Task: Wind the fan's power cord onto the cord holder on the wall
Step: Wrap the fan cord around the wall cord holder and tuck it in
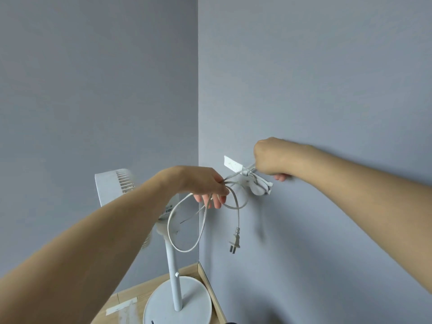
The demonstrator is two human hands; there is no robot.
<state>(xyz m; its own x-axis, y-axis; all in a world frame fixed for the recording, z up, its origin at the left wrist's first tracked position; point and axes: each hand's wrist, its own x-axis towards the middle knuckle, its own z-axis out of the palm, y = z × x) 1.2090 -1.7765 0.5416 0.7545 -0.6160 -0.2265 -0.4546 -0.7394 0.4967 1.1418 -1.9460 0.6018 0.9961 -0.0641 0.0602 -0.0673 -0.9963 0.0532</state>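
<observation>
Cord [236, 202] runs taut between 2 hands: the left hand [203, 183] pinches loose white loops whose plug [234, 242] dangles below, while the right hand [271, 157] is closed on the strand at the cord holder [257, 185] on the grey wall [327, 90]. The fan [173, 253] stands on the wooden floor [131, 298] in the corner, just left of the holder.

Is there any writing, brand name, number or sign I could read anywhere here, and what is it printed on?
Nothing here can be read with confidence.
Small dark print on a label on the fan, just under its head near the left hand: too small and blurred to read.
Faint pencil-like marks on the white tape beside the cord holder: not legible as text.
The plug, the cord and the walls show no writing.
</observation>
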